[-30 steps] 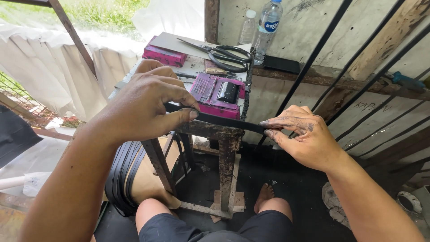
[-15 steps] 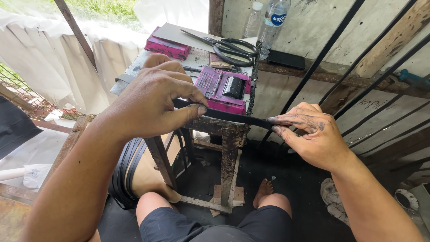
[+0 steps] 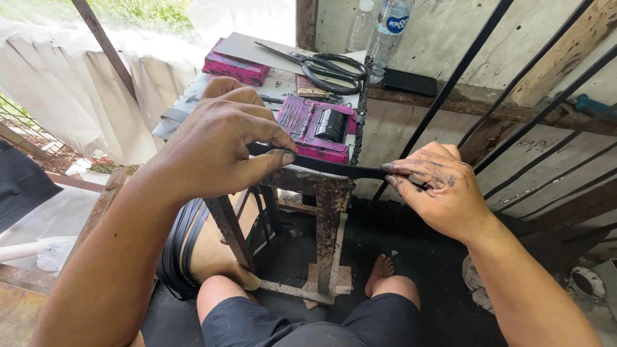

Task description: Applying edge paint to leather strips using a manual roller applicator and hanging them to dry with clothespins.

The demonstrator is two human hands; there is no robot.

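At the far left a coil of black strips hangs beside the leg of the worktop, and judging from that stock a good deal of material is waiting, while only one piece is in hand. The left hand is clenched on the near end of a black strip, thumb and forefinger pinching it just in front of the worktop's edge. The strip runs from that pinch rightward, taut and nearly level, across the front of the pink tool that sits on the worktop just behind it; it looks uncut and whole along the visible length, so the work on this piece seems to be at an early or middle stage. Behind the tool lie black scissors, untouched, with a pink block to their left. The right hand grasps the strip's other end, blackened fingertips closed over it, well apart from the left hand.
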